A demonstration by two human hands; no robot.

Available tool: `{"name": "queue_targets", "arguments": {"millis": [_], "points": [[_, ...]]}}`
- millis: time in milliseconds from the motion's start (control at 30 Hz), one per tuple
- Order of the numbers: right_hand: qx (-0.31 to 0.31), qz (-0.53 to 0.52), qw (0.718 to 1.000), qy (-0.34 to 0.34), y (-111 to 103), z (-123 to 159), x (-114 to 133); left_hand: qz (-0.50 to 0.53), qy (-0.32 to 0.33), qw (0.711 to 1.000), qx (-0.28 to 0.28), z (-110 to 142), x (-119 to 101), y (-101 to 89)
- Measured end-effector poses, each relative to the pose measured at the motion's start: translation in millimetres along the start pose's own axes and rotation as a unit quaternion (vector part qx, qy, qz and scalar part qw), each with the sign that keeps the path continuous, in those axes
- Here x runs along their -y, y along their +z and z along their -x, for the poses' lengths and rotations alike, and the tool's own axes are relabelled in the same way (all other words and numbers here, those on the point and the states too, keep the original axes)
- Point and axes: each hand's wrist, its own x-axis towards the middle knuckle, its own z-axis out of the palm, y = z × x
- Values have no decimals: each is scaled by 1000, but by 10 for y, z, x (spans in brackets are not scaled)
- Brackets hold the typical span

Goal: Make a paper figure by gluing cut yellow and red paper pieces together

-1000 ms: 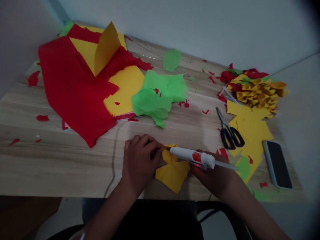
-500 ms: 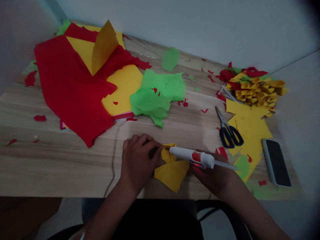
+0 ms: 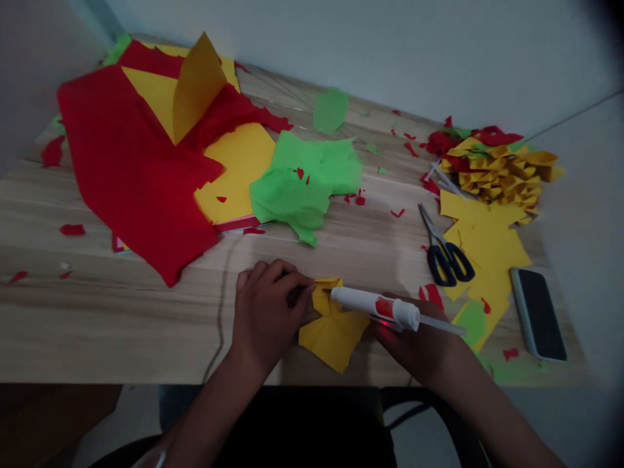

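Near the table's front edge, my left hand [image 3: 268,312] pinches the upper left edge of a folded yellow paper piece [image 3: 331,339], which has a fanned lower part and a narrower top. My right hand [image 3: 419,344] is closed around a white hot glue gun [image 3: 358,301] with a clear glue stick out of its back end and a small red light lit. The gun's tip points left, at the top of the yellow paper. Whether glue is coming out is too small to see.
Red crepe paper [image 3: 136,169], yellow sheets [image 3: 238,162] and green crepe paper [image 3: 307,182] lie at the left and middle. Scissors [image 3: 443,253], a phone [image 3: 539,312], yellow cutouts [image 3: 492,247] and a pile of folded yellow pieces [image 3: 507,172] are at the right.
The view has shifted very slightly. Both hands, the glue gun and the yellow paper keep nearly the same places relative to one another.
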Motion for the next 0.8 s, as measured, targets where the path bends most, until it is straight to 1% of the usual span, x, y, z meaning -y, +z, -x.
{"name": "queue_targets", "arguments": {"millis": [200, 333, 633, 800], "points": [[-3, -25, 1000, 0, 7, 31, -22, -6, 1, 1000, -1, 4, 3, 1], [-7, -16, 1000, 3, 26, 52, -52, -10, 0, 1000, 0, -5, -2, 0], [8, -8, 1000, 12, 12, 50, -73, -20, 3, 1000, 5, -2, -14, -5], [0, -12, 1000, 1, -1, 57, -78, -23, 1, 1000, 8, 4, -8, -1]]}}
